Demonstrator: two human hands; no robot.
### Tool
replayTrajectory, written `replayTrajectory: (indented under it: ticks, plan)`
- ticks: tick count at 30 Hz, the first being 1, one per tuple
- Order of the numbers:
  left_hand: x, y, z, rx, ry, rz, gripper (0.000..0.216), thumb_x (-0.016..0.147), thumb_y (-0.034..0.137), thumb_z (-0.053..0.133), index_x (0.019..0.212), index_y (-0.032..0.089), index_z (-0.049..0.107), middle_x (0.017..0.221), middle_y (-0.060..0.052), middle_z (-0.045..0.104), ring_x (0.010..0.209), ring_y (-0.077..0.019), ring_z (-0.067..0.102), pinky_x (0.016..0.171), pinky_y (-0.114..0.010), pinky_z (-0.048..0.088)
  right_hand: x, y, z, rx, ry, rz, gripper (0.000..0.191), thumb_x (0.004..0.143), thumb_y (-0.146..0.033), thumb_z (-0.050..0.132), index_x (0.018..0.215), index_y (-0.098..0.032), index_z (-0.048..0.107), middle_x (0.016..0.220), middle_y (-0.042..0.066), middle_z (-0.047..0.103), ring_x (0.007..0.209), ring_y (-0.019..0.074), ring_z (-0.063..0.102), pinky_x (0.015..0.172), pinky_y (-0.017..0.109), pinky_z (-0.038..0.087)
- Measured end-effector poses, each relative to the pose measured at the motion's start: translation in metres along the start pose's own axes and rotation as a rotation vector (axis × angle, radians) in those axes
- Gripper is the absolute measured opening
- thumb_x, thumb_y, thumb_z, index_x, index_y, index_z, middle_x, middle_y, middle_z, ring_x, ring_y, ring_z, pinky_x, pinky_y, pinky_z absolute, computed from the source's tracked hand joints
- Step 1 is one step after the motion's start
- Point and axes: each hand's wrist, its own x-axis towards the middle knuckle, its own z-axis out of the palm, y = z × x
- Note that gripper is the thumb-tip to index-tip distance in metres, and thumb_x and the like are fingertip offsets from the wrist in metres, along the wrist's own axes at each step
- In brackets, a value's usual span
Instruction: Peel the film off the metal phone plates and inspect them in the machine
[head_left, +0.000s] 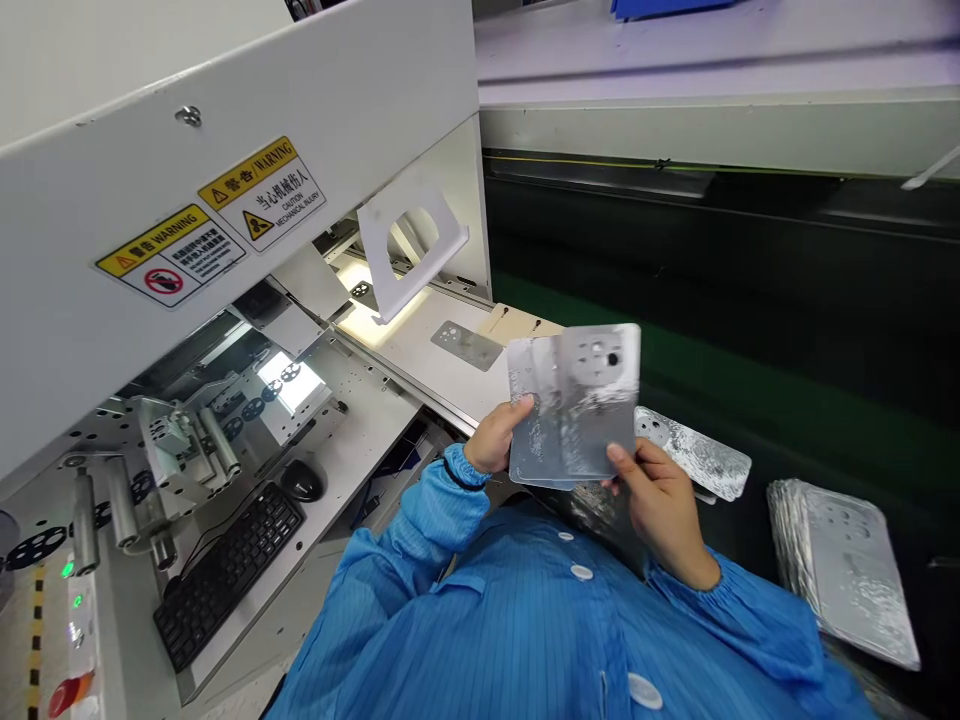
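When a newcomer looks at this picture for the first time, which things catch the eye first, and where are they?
First comes the shiny silvery rectangular sheet with small holes, held in the centre between the left hand and the right hand, above the blue striped coat. A stack of similar silvery sheets lies at the lower right, and two yellow-and-white warning labels sit on the white machine housing at the upper left.

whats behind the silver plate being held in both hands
A second silver plate pokes out past its right edge, over the dark belt. The held plate and right hand cover its left part; anything else there is hidden.
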Motion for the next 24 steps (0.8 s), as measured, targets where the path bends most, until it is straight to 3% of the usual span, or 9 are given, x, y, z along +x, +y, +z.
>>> replayTrajectory:
  ticks: [2,4,10,13,18,24]
  plan:
    - [-0.002,0.001,0.0,-0.063,-0.002,-0.008,0.049,0.057,0.053,0.076,0.08,0.011,0.068,0.072,-0.008,0.07,0.084,-0.0298,0.067,0.079,-0.039,0.049,0.004,0.0,-0.006,0.115,0.15,-0.06,0.029,0.071,-0.049,0.072,0.075,-0.022,0.061,0.066,-0.001,0.059,0.052,0.0113,0.049,0.042,0.024,0.039]
    - [-0.005,0.004,-0.001,-0.089,-0.027,0.006,0.046,0.058,0.048,0.077,0.084,0.011,0.068,0.074,-0.009,0.071,0.086,-0.03,0.067,0.081,-0.04,0.048,0.008,-0.002,-0.013,0.199,0.194,-0.066,0.027,0.07,-0.047,0.072,0.08,-0.023,0.063,0.074,0.0,0.063,0.057,0.0127,0.052,0.043,0.025,0.04]
    - [-0.006,0.005,0.005,0.024,0.095,0.103,0.045,0.054,0.04,0.083,0.087,0.012,0.069,0.079,-0.005,0.072,0.074,-0.0221,0.066,0.076,-0.036,0.049,0.0,0.0,-0.01,0.182,0.046,0.079,0.032,0.066,-0.049,0.076,0.083,-0.024,0.066,0.076,0.001,0.067,0.06,0.015,0.059,0.046,0.026,0.048]
    - [-0.006,0.0,0.01,0.041,0.116,0.132,0.047,0.054,0.047,0.082,0.085,0.014,0.071,0.082,-0.005,0.072,0.077,-0.0215,0.066,0.078,-0.035,0.049,-0.005,0.006,-0.002,0.163,0.012,0.132,0.034,0.063,-0.049,0.079,0.08,-0.023,0.064,0.075,0.001,0.068,0.061,0.0153,0.061,0.049,0.026,0.051]
    - [-0.005,-0.002,0.011,-0.105,0.158,0.175,0.052,0.055,0.059,0.077,0.083,0.016,0.072,0.089,-0.008,0.073,0.1,-0.0292,0.065,0.095,-0.04,0.045,0.003,0.011,-0.013,0.271,0.224,0.09,0.036,0.059,-0.045,0.082,0.084,-0.024,0.065,0.079,-0.002,0.069,0.063,0.0132,0.062,0.053,0.025,0.054]
    - [-0.006,-0.026,0.013,-0.113,0.119,0.2,0.059,0.062,0.064,0.07,0.094,0.014,0.07,0.101,-0.01,0.072,0.112,-0.0299,0.058,0.1,-0.041,0.041,-0.005,0.021,-0.01,0.163,0.04,0.212,0.04,0.056,-0.048,0.083,0.081,-0.021,0.067,0.073,0.002,0.069,0.059,0.0144,0.061,0.047,0.024,0.052]
